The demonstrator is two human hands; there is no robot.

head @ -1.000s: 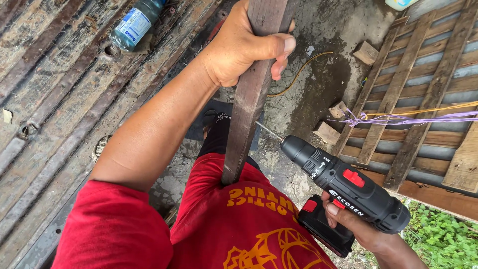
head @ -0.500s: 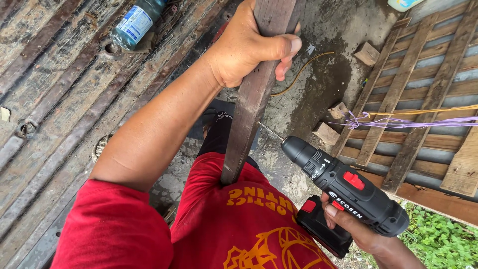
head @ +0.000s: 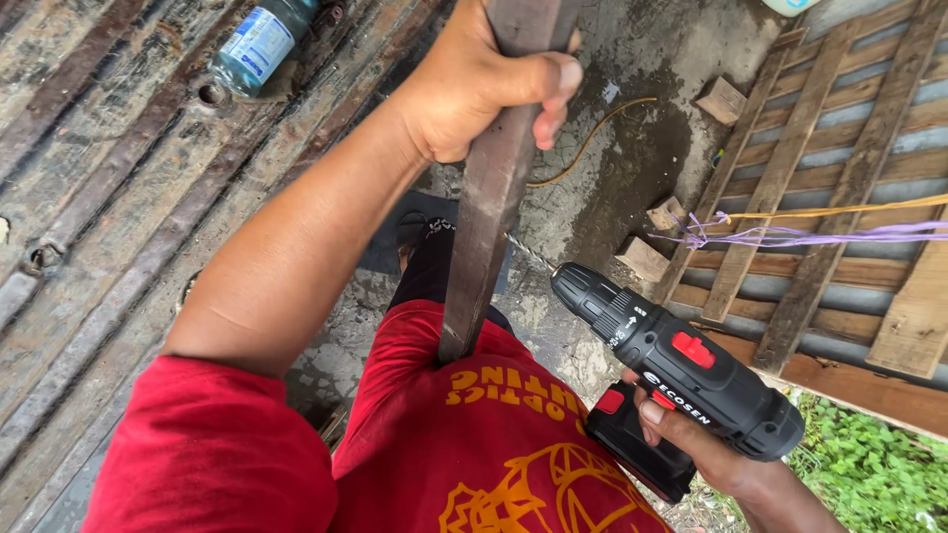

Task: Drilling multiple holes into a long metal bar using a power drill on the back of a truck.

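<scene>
A person's left hand (head: 474,84) wraps tight around a dark slat (head: 489,197) standing upright at twelve o'clock, its foot braced against the thigh. At four o'clock the right hand (head: 706,449) clenches the handle of a black drill (head: 681,360), whose bit (head: 530,252) touches the slat's right edge. How deep it has bitten is hard to tell, and no finished hole shows. A bottle (head: 262,41) lies at eleven o'clock on the floor (head: 109,197).
</scene>
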